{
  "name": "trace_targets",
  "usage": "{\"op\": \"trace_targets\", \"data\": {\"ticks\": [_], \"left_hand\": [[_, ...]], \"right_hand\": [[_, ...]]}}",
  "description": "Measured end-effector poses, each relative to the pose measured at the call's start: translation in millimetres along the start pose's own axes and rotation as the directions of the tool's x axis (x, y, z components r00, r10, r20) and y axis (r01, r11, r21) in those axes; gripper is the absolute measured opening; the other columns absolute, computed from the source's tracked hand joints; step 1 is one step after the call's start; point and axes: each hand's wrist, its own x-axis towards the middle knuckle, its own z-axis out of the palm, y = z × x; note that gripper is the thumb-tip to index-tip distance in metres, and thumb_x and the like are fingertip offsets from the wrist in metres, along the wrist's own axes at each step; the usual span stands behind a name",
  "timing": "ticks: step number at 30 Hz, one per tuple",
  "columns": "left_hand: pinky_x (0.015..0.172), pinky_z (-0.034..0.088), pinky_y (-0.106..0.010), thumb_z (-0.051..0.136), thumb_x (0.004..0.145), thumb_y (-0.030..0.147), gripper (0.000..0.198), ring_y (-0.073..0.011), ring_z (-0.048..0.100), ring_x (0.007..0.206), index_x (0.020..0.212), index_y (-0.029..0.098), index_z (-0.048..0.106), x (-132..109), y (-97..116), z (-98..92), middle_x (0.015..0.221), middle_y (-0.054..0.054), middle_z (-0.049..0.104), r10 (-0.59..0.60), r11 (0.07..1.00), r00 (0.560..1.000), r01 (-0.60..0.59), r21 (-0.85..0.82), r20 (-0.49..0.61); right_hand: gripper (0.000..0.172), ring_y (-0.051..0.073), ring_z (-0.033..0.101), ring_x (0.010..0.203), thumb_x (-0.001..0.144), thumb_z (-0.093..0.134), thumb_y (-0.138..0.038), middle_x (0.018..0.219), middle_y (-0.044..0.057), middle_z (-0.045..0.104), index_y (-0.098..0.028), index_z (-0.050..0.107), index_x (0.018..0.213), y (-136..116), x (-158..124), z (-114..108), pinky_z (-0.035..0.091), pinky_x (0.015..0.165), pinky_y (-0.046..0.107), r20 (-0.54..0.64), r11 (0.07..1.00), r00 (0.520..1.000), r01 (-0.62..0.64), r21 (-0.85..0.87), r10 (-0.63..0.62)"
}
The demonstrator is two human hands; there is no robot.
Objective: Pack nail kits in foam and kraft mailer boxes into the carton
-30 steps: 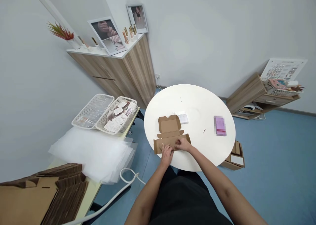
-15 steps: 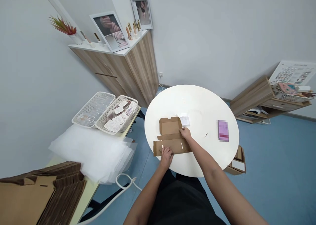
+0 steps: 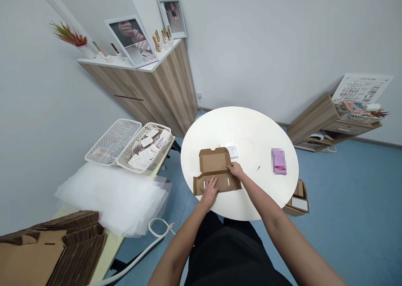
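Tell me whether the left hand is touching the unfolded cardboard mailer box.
Touching: the head view shows the left hand lying flat on the lower panel of the unfolded cardboard mailer box.

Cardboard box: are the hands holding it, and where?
The cardboard box is pressed, not gripped: left hand on its lower panel, right hand at its middle fold.

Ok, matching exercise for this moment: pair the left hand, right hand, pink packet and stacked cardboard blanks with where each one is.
Things:
1. left hand
2. right hand
3. pink packet
4. stacked cardboard blanks

Places:
A. on the round white table, right of the box
B. resting on the lower panel of the cardboard box blank
C. at the box blank's right side, near its fold
D. on the pale desk, lower left

Pairs: 1-B, 2-C, 3-A, 4-D
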Motion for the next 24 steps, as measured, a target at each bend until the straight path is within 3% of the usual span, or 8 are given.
{"op": "trace_targets", "data": {"ticks": [3, 5, 7, 10, 14, 20, 24], "left_hand": [[0.117, 0.017, -0.061, 0.047, 0.083, 0.003, 0.02, -0.0262, 0.007, 0.15, 0.081, 0.017, 0.061, 10.4, 6.2, -14.8, 0.159, -0.009, 0.024, 0.07, 0.994, 0.997, -0.073, 0.087, 0.028], [0.119, 0.015, -0.058, 0.051, 0.081, 0.004, 0.024, -0.026, 0.003, 0.15, 0.098, 0.016, 0.061, 16.3, 9.2, -23.1, 0.162, -0.012, 0.014, 0.074, 0.985, 0.997, -0.076, 0.153, 0.02], [0.119, 0.014, -0.057, 0.061, 0.076, 0.008, 0.05, -0.0286, 0.001, 0.149, 0.124, 0.016, 0.052, 21.3, 9.5, -28.4, 0.162, -0.015, 0.007, 0.037, 0.979, 0.999, -0.038, 0.199, 0.011], [0.118, 0.009, -0.06, 0.075, 0.068, 0.021, 0.095, -0.0334, 0.002, 0.149, 0.148, 0.021, 0.025, 27.0, 5.3, -29.9, 0.162, -0.017, 0.005, -0.041, 0.972, 0.999, 0.032, 0.232, 0.036], [0.118, 0.006, -0.061, 0.08, 0.065, 0.036, 0.114, -0.036, 0.005, 0.148, 0.153, 0.021, 0.01, 30.7, -2.4, -23.6, 0.161, -0.019, 0.01, -0.083, 0.965, 0.994, 0.062, 0.257, 0.073], [0.118, 0.007, -0.06, 0.078, 0.067, 0.041, 0.116, -0.0356, 0.011, 0.148, 0.154, 0.019, 0.005, 29.3, -8.5, -15.6, 0.16, -0.018, 0.018, -0.103, 0.966, 0.99, 0.076, 0.247, 0.099], [0.118, 0.01, -0.059, 0.078, 0.065, 0.039, 0.118, -0.0356, 0.012, 0.148, 0.154, 0.02, 0.002, 31.0, -9.9, -15.1, 0.16, -0.017, 0.015, -0.121, 0.966, 0.985, 0.089, 0.242, 0.123]], "right_hand": [[0.021, 0.02, 0.065, 0.09, 0.09, 0.052, -0.034, 0.097, 0.004, 0.073, -0.023, 0.068, 0.096, -0.3, -4.6, 2.5, 0.043, 0.076, 0.028, 0.002, 1.0, 1.0, 0.031, -0.001, -0.031], [0.021, 0.021, 0.065, 0.092, 0.09, 0.052, -0.034, 0.098, 0.004, 0.073, -0.023, 0.068, 0.097, 0.6, -7.4, 3.9, 0.043, 0.078, 0.029, -0.003, 0.999, 0.999, 0.044, 0.003, -0.044], [0.021, 0.021, 0.065, 0.092, 0.09, 0.052, -0.034, 0.098, 0.004, 0.073, -0.023, 0.068, 0.097, 2.4, -10.0, 4.7, 0.043, 0.079, 0.029, -0.008, 0.998, 0.998, 0.058, 0.014, -0.058], [0.02, 0.02, 0.065, 0.089, 0.09, 0.053, -0.033, 0.098, 0.004, 0.073, -0.022, 0.069, 0.098, 5.4, -12.9, 5.3, 0.044, 0.075, 0.026, -0.011, 0.994, 0.996, 0.094, 0.048, -0.093], [0.02, 0.017, 0.065, 0.084, 0.09, 0.052, -0.029, 0.098, 0.005, 0.073, -0.02, 0.069, 0.096, 6.9, -14.3, 6.7, 0.043, 0.068, 0.023, -0.017, 0.985, 0.989, 0.146, 0.096, -0.145], [0.02, 0.017, 0.063, 0.082, 0.09, 0.051, -0.031, 0.092, 0.004, 0.072, -0.02, 0.068, 0.09, 9.0, -20.5, 9.3, 0.043, 0.069, 0.023, -0.045, 0.975, 0.984, 0.179, 0.131, -0.175], [0.026, 0.018, 0.06, 0.102, 0.092, 0.045, -0.034, 0.11, 0.006, 0.068, -0.02, 0.065, 0.101, 22.9, -30.2, 8.4, 0.043, 0.082, 0.024, -0.219, 0.967, 0.962, 0.202, 0.158, -0.165]]}}
